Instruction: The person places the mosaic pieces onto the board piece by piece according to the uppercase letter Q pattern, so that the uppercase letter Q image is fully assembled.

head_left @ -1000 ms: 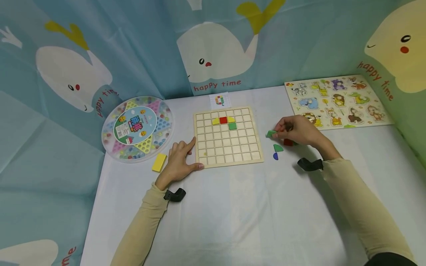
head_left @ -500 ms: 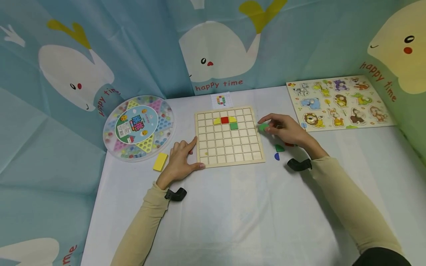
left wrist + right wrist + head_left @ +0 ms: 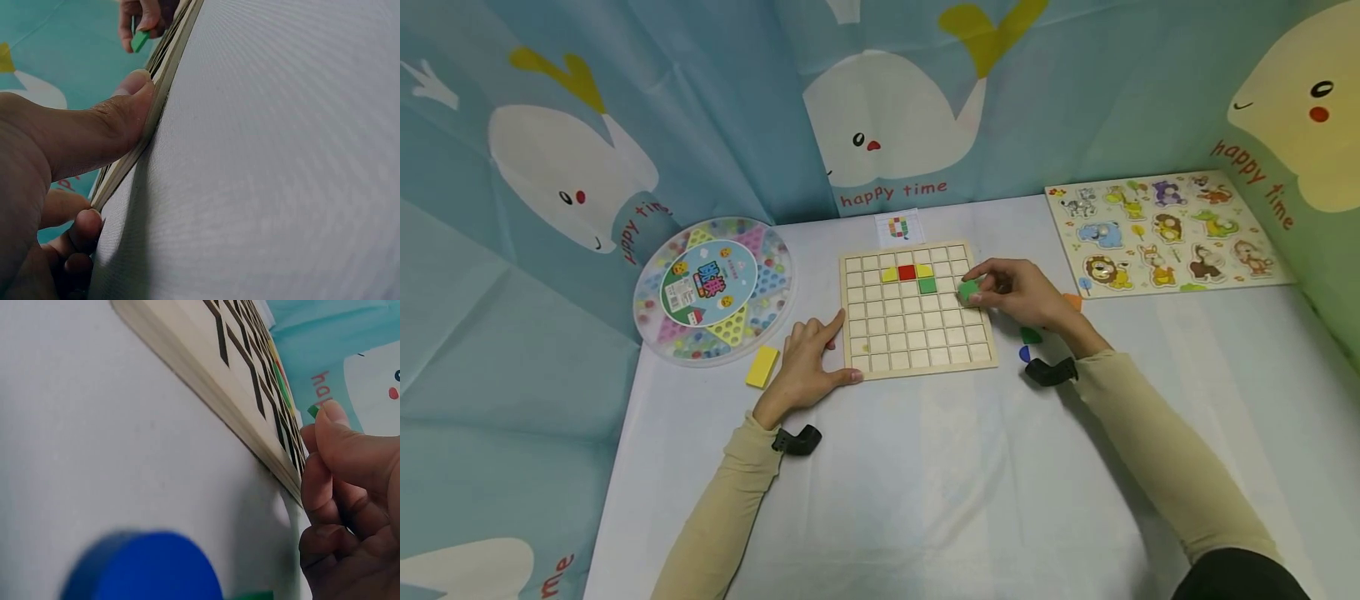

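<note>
A wooden grid board lies on the white table. My left hand touches its near left corner, thumb at the front edge and index finger extended along the left side. On the board sit a red square, two yellow pieces beside it and a green square. Over the board's right edge, my right hand pinches a green block between thumb and fingertips. Close to the right wrist lie a blue rounded piece, a green quarter-round piece and an orange piece.
Behind the board lies a small pattern card. A round marble-game case stands at left, with a yellow block near it. An animal puzzle board occupies the back right. A printed curtain hangs behind.
My right hand has moved left with the green block, from the loose pieces to over the board's right edge. The orange piece has come into sight. My left hand stays at the corner.
</note>
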The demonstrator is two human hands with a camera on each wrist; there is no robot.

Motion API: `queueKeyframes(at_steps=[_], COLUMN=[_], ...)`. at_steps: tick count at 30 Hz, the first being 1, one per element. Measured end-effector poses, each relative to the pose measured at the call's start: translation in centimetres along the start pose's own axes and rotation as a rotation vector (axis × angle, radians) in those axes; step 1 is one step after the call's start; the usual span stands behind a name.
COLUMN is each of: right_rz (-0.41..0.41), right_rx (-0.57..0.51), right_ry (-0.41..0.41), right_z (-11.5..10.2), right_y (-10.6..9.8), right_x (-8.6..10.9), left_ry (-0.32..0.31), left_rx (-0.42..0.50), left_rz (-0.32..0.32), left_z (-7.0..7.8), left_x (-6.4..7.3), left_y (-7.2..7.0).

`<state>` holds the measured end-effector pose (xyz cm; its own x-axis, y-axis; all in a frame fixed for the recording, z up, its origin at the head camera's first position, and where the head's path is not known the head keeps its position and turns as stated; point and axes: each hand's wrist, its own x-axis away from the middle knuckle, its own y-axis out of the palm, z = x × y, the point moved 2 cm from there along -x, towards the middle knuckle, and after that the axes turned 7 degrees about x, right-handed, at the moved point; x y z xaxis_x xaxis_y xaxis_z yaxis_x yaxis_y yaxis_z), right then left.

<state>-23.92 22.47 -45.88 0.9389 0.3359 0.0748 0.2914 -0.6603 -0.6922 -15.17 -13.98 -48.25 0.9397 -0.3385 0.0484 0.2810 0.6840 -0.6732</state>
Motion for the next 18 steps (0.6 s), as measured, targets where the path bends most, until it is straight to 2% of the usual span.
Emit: queueKeyframes(at_steps=[7,13,18], right_rz=[-0.001,0.018,-0.004], right_rx=[-0.012,-0.017,-0.026], right_ry=[0.012,-0.013,-0.018], right_z=[-0.6,-1.2,-1.5], right_y=[0.5,1.1,1.6], right_x=[-0.4,-0.9,-1.3], left_ry=[0.003,0.009,0.011], left_rx=[0.008,0.003,-0.001], left_rz=[0.006,0.008,0.003], left_z=[0.0,0.0,0.0], left_x=[0.0,0.1,0.0], left_y=[-0.1,-0.1,-0.1])
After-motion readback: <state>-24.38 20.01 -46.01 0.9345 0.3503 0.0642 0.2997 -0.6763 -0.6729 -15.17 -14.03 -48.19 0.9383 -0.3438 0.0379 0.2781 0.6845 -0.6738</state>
